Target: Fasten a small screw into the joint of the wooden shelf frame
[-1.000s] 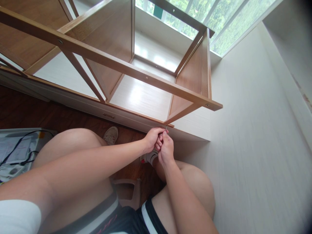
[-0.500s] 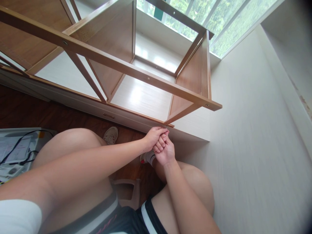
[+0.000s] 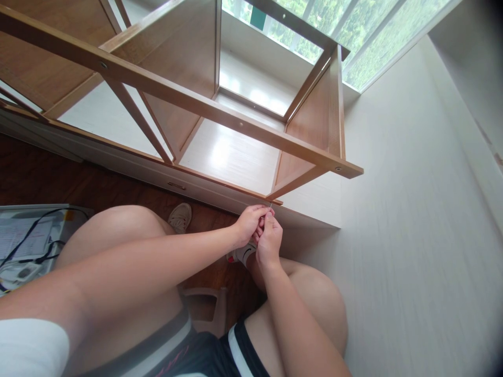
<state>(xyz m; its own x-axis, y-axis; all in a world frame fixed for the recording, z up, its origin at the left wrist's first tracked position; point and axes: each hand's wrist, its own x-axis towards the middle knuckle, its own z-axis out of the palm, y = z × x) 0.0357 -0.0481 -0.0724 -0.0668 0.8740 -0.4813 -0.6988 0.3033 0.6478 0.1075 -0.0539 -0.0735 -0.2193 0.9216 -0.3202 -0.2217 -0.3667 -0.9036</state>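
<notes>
Head view: two bare hands meet at the near right lower corner of a brown, open wooden frame (image 3: 188,102)

The left hand (image 3: 248,224) and the right hand (image 3: 269,240) touch each other, fingers curled, their fingertips pressed together around a thin silver metal rod (image 3: 271,206), whose exposed end is at the frame's lower rail (image 3: 220,182); whether it enters the wood is too small to tell. The frame stands on a pale, glossy ledge (image 3: 314,201), beside a pale wall (image 3: 393,209) on the right, with a bright window (image 3: 369,36) at the far side. Near left, papers (image 3: 29,235) and a black cord (image 3: 33,225) lie on a white box (image 3: 74,217)
</notes>
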